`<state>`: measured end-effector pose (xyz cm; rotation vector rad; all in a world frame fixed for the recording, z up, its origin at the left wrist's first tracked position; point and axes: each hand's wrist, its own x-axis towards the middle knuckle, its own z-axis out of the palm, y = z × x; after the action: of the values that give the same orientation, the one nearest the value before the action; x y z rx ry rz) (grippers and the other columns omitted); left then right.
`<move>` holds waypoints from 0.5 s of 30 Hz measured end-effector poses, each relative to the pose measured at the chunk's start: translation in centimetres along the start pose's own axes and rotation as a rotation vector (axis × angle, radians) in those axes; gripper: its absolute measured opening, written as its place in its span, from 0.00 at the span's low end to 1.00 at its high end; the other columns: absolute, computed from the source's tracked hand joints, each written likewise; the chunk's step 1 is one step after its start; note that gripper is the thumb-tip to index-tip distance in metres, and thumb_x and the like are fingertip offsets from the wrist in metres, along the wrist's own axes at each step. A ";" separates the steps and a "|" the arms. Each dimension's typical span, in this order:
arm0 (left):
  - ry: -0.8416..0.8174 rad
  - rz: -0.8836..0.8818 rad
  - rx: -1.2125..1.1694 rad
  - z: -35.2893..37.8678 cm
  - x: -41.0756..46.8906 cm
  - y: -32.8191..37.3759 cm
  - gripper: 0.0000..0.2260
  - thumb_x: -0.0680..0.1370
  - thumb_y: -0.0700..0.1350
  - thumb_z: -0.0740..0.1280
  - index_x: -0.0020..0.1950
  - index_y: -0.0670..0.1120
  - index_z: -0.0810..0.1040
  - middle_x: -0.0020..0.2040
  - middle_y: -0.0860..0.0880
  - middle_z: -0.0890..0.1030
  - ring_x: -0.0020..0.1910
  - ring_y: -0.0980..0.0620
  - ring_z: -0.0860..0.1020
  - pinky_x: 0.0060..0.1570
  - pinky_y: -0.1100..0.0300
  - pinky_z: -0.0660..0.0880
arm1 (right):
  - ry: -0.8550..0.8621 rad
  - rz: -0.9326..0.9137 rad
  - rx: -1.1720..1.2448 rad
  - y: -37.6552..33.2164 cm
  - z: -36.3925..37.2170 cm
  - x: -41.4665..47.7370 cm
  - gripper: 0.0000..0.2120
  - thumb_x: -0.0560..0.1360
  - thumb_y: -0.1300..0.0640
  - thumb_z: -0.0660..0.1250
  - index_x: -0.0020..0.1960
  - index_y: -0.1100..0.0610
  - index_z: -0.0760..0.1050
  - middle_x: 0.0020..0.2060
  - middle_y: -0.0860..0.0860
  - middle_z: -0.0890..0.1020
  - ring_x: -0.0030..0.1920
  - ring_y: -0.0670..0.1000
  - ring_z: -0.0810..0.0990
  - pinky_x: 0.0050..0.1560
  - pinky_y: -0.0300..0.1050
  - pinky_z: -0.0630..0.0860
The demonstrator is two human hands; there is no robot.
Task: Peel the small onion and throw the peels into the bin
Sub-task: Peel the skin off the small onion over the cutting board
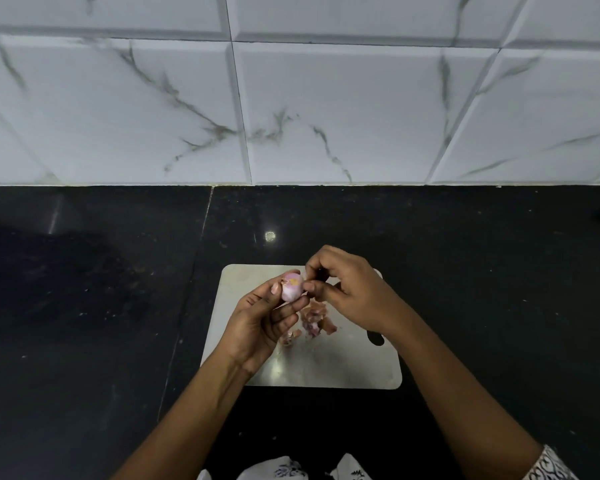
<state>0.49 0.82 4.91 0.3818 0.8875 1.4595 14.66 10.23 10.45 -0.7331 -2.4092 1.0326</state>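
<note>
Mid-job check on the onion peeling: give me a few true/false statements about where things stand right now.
1. The left hand holds the small onion. True.
2. The right hand lies flat on the counter. False: its fingertips pinch at the onion.
3. Loose peels lie on the cutting board. True.
4. The bin stands beside the board. False: no bin is in view.
5. The onion rests on the board. False: it is held above it.

Board [343, 368] on counter [84, 306], peels [314, 320] on board, wall [291, 98] behind
</note>
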 end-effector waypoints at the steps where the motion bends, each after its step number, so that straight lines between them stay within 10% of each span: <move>1: -0.003 0.003 -0.006 0.0 0.0 0.0 0.30 0.52 0.55 0.83 0.50 0.46 0.85 0.44 0.43 0.85 0.41 0.52 0.85 0.32 0.65 0.80 | 0.046 0.017 0.016 0.1 0.2 -0.2 0.05 0.74 0.62 0.67 0.44 0.54 0.72 0.41 0.42 0.74 0.44 0.41 0.76 0.44 0.36 0.76; 15: 0.088 0.166 0.189 0.4 0.0 0.2 0.18 0.63 0.52 0.77 0.51 0.49 0.83 0.43 0.46 0.86 0.45 0.51 0.84 0.37 0.62 0.80 | 0.110 0.054 -0.252 -2.1 -0.4 -0.4 0.12 0.73 0.54 0.69 0.55 0.57 0.80 0.44 0.53 0.85 0.42 0.47 0.81 0.45 0.36 0.76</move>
<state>0.67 0.94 5.31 0.5455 1.0906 1.5579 14.57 8.97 12.18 -0.9188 -2.4606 0.6941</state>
